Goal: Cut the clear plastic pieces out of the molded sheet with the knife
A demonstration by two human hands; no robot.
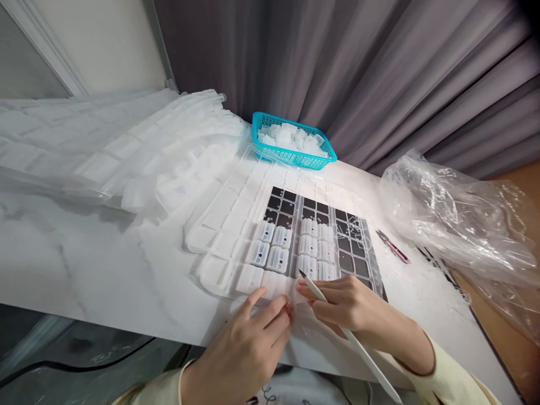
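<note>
A clear plastic tray [211,275] with rows of compartments lies on the table, over a black sheet [353,263] that shows through part of it. Small translucent white plastic pieces [278,257], some with a dark dot, fill several compartments. My left hand [253,343] rests at the tray's near edge, its fingers apart over the closest white pieces. Between the fingers of my right hand [354,304] is a slim white pen-like tool [371,363], tilted, its dark pointed tip just above the nearest pieces in the middle columns. Whether the tip touches them I cannot tell.
Behind the tray stands a turquoise basket [295,160] holding loose white pieces. A large stack of clear plastic trays [105,146] covers the left back. To the right lie pink-handled thread snips [393,246], plastic scraps [442,267] and crumpled clear plastic film [455,208]. A grey curtain [337,67] hangs behind.
</note>
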